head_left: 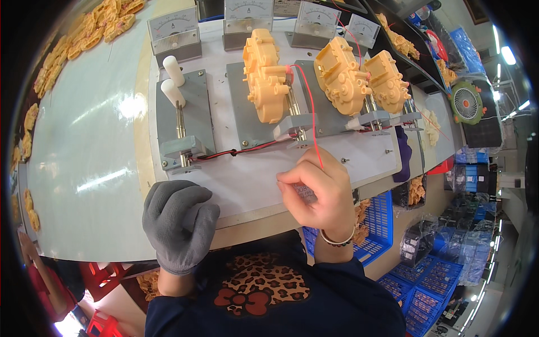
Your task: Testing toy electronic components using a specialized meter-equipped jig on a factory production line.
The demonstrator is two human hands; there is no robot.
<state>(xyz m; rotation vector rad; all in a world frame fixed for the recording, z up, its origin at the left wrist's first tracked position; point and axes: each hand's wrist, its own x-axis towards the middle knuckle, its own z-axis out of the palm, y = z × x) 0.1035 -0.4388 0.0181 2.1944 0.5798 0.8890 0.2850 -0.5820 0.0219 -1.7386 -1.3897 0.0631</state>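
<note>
My left hand (pixel 181 224), in a grey knitted glove, rests at the table's near edge with its fingers curled and nothing visible in them. My bare right hand (pixel 320 194) is closed beside it, thumb and forefinger tips together; what they hold, if anything, is too small to make out. A thin red wire (pixel 310 95) runs from a yellow plastic gearbox housing (pixel 265 78) down across the back of my right fingers. This housing sits on a grey fixture plate (pixel 238 112) with a metal clamp (pixel 297 121). The left fixture (pixel 193 123) bears two white pegs (pixel 173 92) and no housing.
Two more yellow housings (pixel 342 76) stand on fixtures to the right. Analog meters (pixel 249 22) line the back. Piles of yellow parts (pixel 90 31) lie at the far left. A blue crate (pixel 382 224) stands below the table's right edge, and a green fan (pixel 467 103) farther right.
</note>
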